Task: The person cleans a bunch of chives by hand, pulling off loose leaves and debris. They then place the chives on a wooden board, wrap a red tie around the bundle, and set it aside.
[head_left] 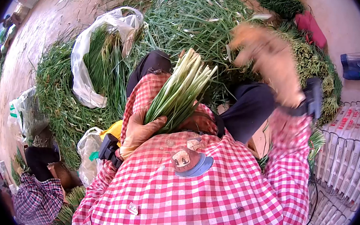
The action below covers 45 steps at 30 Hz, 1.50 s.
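The left hand (pixel 137 131) wraps its fingers around the near end of a bunch of green stalks (pixel 181 93) before a red-checked shirt (pixel 224 198), while the right hand (pixel 270 62) blurs over the right edge of a heap of greens (pixel 179 20), its fingers' spread and any hold impossible to tell

A pale, dusty brown floor (pixel 54 33) carries a broad, sprawling heap of long, thin green leaves (pixel 188 14). Right of the heap lie a dark blue, plastic-wrapped bundle (pixel 358 67) and white, slatted crates (pixel 342 165); loose leaf scraps fringe its far-left edge.
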### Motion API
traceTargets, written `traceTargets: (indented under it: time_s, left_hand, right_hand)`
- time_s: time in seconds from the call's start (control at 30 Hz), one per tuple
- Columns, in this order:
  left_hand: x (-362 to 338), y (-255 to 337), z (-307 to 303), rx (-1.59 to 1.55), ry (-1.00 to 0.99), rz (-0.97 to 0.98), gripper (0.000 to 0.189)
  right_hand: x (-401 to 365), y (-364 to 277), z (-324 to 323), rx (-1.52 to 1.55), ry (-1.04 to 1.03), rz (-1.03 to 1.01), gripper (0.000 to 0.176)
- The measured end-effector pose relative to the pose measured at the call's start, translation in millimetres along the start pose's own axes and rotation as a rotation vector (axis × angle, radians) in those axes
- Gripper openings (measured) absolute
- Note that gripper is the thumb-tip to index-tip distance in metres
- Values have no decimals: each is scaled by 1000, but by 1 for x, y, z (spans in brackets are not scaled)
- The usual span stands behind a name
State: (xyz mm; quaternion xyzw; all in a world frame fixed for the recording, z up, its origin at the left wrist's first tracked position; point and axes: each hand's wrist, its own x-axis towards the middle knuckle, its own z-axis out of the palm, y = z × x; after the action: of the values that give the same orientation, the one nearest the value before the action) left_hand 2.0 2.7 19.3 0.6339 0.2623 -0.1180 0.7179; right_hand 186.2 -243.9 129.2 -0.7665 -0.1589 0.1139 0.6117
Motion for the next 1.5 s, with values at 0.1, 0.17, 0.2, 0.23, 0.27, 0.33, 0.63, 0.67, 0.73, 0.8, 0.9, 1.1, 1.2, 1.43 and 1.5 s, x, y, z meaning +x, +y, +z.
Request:
traceTargets:
  time_s: [0.1,0.17,0.2,0.23,0.27,0.33,0.63,0.67,0.73,0.8,0.9,1.1,1.2,1.43,1.5]
  left_hand:
    - [-3,1,3,60,49,0,27]
    - [-7,3,6,76,25,-13,31]
    - [-9,3,7,75,18,-18,33]
    - [-8,-3,8,52,1,58,31]
    - [-8,-3,8,61,-12,48,31]
    - [-8,-2,9,79,-38,29,30]
    - [4,-16,-14,-137,-192,41,50]
    - [7,-21,-16,-182,-180,45,50]
    - [15,-32,-29,-66,-178,18,48]
    - [14,-36,-30,-53,-148,29,47]
    - [3,-23,-11,-248,-117,121,39]
    - [-8,-16,-8,-222,-200,87,30]
    - [-10,-10,-3,-181,-162,40,31]
    - [-12,-1,5,-92,-134,40,36]
    - [-10,-3,-1,11,-121,16,35]
  right_hand:
    - [-22,14,58,42,-222,317,29]
    - [-18,33,76,159,-314,434,25]
    - [-17,38,80,211,-359,467,25]
    - [-17,40,85,233,-386,482,24]
    - [-17,42,88,255,-416,495,23]
    - [-17,58,94,316,-389,524,21]
    - [-24,39,92,324,-402,559,22]
    - [-26,34,88,337,-432,554,22]
    - [-27,23,82,392,-370,587,24]
    - [-24,14,74,390,-268,520,24]
    - [-17,13,58,516,-171,399,21]
    - [6,0,-6,140,244,43,18]
    - [55,17,-85,-369,727,-236,38]
    - [28,19,33,-741,-296,-388,39]
    - [27,18,47,-662,-497,-336,33]
